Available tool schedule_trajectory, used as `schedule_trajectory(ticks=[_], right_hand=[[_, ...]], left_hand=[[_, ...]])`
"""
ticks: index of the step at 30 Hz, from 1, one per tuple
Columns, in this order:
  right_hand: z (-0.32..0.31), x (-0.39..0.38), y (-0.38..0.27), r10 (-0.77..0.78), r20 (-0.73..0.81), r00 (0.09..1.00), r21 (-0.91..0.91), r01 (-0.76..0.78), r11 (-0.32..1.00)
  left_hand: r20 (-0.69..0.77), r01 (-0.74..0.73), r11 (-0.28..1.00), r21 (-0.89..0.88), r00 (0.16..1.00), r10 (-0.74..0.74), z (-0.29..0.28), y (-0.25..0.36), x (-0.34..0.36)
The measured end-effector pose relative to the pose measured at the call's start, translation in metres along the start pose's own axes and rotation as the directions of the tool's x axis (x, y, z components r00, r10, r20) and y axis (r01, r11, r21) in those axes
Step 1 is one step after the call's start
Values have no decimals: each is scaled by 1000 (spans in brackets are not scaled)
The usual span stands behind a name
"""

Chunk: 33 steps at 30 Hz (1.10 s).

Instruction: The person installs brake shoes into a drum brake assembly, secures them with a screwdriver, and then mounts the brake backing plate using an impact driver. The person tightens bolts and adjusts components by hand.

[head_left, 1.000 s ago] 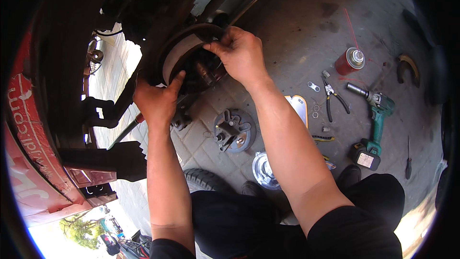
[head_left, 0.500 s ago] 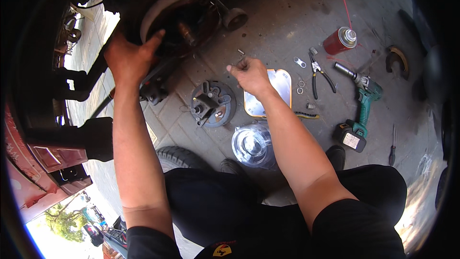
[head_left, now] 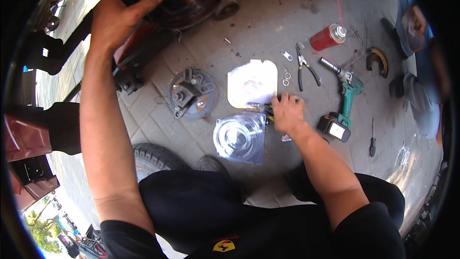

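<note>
My left hand (head_left: 115,21) is closed on a dark round brake assembly (head_left: 201,0) at the top, thumb over its rim, fingers partly hidden. My right hand (head_left: 290,112) is low at centre, fingers apart and bent over yellow-and-black pliers (head_left: 262,108) on the pavement. Just left of it are a bright square sheet (head_left: 251,84) and a clear plastic package (head_left: 235,139). A grey plate with metal fittings (head_left: 191,93) lies farther left. Black-handled pliers (head_left: 306,69), small rings (head_left: 286,79), a red spray can (head_left: 323,38) and a green impact wrench (head_left: 349,98) lie to the right.
A red-and-black vehicle body (head_left: 31,136) fills the left side. A tyre (head_left: 158,158) lies by my knee. A screwdriver (head_left: 373,139) and curved brake shoe (head_left: 378,60) lie right. Another person's hand (head_left: 418,21) and grey-clad legs show at the right edge.
My right hand has left the brake assembly and moved down and right to the tools. My left hand stays on the assembly. The view has shifted, and another person now shows at right.
</note>
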State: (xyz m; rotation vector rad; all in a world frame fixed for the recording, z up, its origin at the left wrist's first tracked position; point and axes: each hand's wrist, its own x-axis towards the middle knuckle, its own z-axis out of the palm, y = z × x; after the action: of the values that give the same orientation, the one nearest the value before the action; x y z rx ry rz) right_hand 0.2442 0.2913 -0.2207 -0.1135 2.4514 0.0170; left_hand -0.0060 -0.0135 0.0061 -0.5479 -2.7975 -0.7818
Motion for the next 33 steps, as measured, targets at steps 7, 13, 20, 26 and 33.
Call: schedule_trajectory(ticks=[7,13,20,26,33], right_hand=[[0,-25,11,-27,52,998,253,13,967],[-77,-28,19,-113,-213,971,877,241,415],[-166,-18,-75,47,-443,895,830,390,399],[-179,-23,-78,178,-364,914,889,283,361],[-196,-13,-48,230,-509,829,846,433,311]], left_hand=[[6,18,1000,-20,1000,-18,-3,14,-5],[8,11,1000,22,1000,-12,-6,19,-3],[13,138,969,204,990,-144,-4,25,4],[-18,39,996,80,999,-38,0,23,-2],[-28,70,997,28,997,-69,1,23,-3]])
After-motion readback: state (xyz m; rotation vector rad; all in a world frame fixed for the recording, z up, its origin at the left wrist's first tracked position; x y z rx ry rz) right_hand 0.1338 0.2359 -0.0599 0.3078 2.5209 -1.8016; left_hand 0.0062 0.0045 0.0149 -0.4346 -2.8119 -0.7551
